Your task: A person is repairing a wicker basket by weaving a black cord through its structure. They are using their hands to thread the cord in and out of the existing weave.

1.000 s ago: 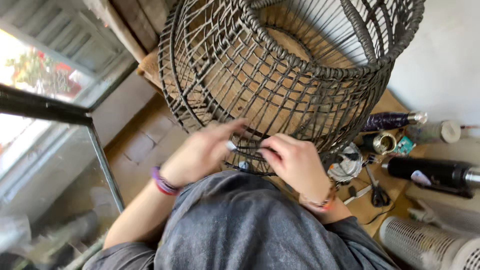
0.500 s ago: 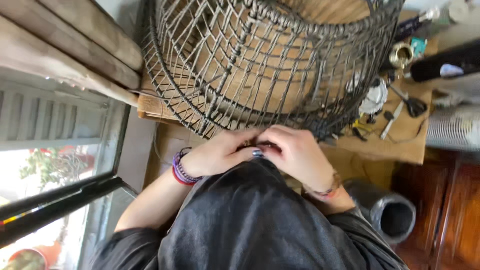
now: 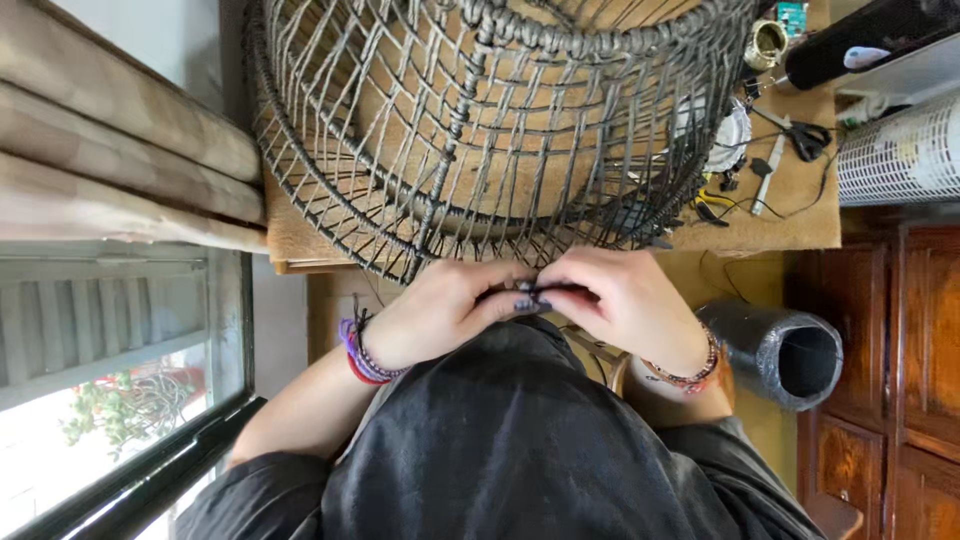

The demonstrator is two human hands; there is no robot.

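We see both sets of fingertips pinching a dark strand (image 3: 533, 291) together, left hand (image 3: 440, 312) meeting right hand (image 3: 622, 300) at the wire basket (image 3: 480, 130)'s lower rim. Weaving seems underway; next, we'd judge, needs steady tension.

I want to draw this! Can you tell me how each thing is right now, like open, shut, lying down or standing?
Wire basket: tipped on its side on the wooden table, open mouth showing.
Left hand: fingers pinched at the basket's lower rim.
Right hand: pinched there too, touching the left.
Scissors: lying flat; open or shut unclear.
Dark pipe: lying on its side, open end showing.
Cabinet doors: shut.
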